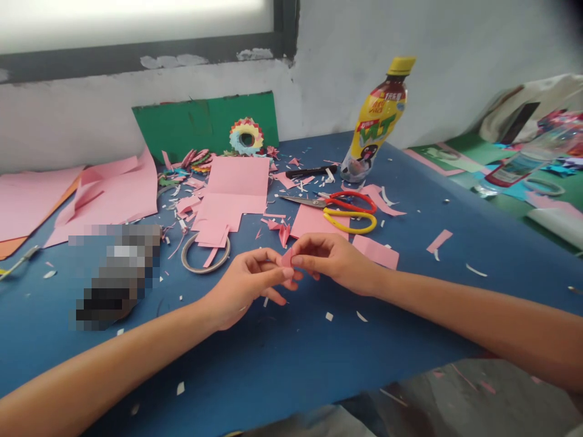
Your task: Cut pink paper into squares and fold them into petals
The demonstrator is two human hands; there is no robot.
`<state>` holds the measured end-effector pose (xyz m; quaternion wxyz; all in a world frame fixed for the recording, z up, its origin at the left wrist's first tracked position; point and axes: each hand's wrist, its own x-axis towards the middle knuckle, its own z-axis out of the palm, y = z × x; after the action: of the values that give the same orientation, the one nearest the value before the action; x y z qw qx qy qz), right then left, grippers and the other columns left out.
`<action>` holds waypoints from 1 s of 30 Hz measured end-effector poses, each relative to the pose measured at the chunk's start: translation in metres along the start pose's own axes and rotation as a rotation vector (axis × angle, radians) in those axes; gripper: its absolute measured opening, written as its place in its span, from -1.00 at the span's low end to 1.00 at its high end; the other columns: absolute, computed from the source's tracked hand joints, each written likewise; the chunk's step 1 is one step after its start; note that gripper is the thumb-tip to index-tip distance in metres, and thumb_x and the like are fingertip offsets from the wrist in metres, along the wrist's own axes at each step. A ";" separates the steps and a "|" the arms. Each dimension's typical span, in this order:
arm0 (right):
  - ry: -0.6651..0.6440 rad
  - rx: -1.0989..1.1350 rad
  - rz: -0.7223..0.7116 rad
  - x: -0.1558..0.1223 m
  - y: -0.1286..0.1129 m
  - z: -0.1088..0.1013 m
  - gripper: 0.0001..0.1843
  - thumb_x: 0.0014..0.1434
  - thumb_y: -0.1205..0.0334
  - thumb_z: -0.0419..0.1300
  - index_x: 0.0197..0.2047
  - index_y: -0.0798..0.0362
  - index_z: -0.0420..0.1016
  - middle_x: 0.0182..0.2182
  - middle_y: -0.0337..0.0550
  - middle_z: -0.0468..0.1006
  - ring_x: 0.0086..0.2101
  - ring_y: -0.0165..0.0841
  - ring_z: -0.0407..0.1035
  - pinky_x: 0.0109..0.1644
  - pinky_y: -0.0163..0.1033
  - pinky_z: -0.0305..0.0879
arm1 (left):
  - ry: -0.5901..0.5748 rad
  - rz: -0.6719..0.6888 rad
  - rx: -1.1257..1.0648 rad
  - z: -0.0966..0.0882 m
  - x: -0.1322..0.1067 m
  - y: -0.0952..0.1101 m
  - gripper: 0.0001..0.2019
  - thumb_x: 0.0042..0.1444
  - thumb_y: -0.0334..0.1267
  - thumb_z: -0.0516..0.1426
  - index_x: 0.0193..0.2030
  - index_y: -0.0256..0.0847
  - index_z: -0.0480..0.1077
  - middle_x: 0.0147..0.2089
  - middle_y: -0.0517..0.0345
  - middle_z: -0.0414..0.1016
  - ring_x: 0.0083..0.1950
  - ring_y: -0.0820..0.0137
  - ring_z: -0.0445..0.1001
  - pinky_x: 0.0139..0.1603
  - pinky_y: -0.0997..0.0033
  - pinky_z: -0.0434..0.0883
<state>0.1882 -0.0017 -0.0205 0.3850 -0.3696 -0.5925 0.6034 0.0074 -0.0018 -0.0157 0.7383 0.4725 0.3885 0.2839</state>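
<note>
Between both hands is a small folded piece of pink paper. My left hand pinches its lower edge between thumb and fingers. On the other side, my right hand grips the same piece with its thumb and index finger. Just beyond the fingers lies a folded pink paper shape. Scissors with one red and one yellow handle rest behind my right hand, partly over a pink sheet. A roll of tape lies to the left, partly under pink paper strips.
Larger pink sheets lie at the left, near a pixelated object. A yellow-labelled bottle and a black pen are at the back. A green board leans on the wall behind a multicoloured paper ring. Scraps litter the blue table.
</note>
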 end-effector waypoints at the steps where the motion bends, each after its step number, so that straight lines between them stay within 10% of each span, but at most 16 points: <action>1: -0.018 -0.005 0.002 -0.001 0.000 0.000 -0.86 0.03 0.20 0.24 -0.37 0.10 0.43 -0.56 -0.33 0.43 -0.59 -0.58 0.27 -0.63 -0.49 0.19 | 0.003 0.001 0.002 0.000 0.000 -0.001 -0.83 -0.09 -0.27 0.26 -0.43 -0.30 0.36 -0.47 0.19 0.49 -0.41 0.49 0.47 -0.52 0.63 0.45; 13: 0.094 -0.481 -0.259 -0.010 -0.014 -0.001 -0.89 0.03 0.23 0.24 -0.38 0.07 0.54 -0.41 -0.19 0.59 -0.37 -0.42 0.46 -0.43 -0.43 0.35 | 0.201 0.541 0.567 0.000 -0.007 -0.002 -0.95 -0.07 -0.36 0.21 -0.43 -0.30 0.49 -0.45 0.15 0.52 -0.46 0.52 0.45 -0.47 0.67 0.43; 26: 0.175 -0.284 -0.360 -0.009 -0.006 -0.009 -0.96 -0.05 0.35 0.28 -0.50 0.05 0.50 -0.47 -0.21 0.57 -0.40 -0.42 0.46 -0.33 -0.36 0.44 | 0.084 0.192 0.537 -0.001 -0.006 0.006 -0.84 -0.11 -0.24 0.24 -0.51 -0.32 0.45 -0.56 0.18 0.45 -0.55 0.53 0.38 -0.56 0.63 0.35; 30: 0.200 -0.327 -0.448 -0.011 -0.007 -0.012 -0.93 -0.07 0.38 0.29 -0.50 0.01 0.51 -0.46 -0.22 0.58 -0.39 -0.41 0.47 -0.31 -0.35 0.44 | 0.122 0.277 0.537 0.000 -0.008 0.002 -0.86 -0.08 -0.27 0.21 -0.50 -0.31 0.39 -0.53 0.18 0.44 -0.54 0.53 0.40 -0.54 0.62 0.39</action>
<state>0.2041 -0.0064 -0.0136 0.5006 -0.3444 -0.7078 0.3603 0.0025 -0.0071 -0.0113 0.5166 0.6813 0.4253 0.2968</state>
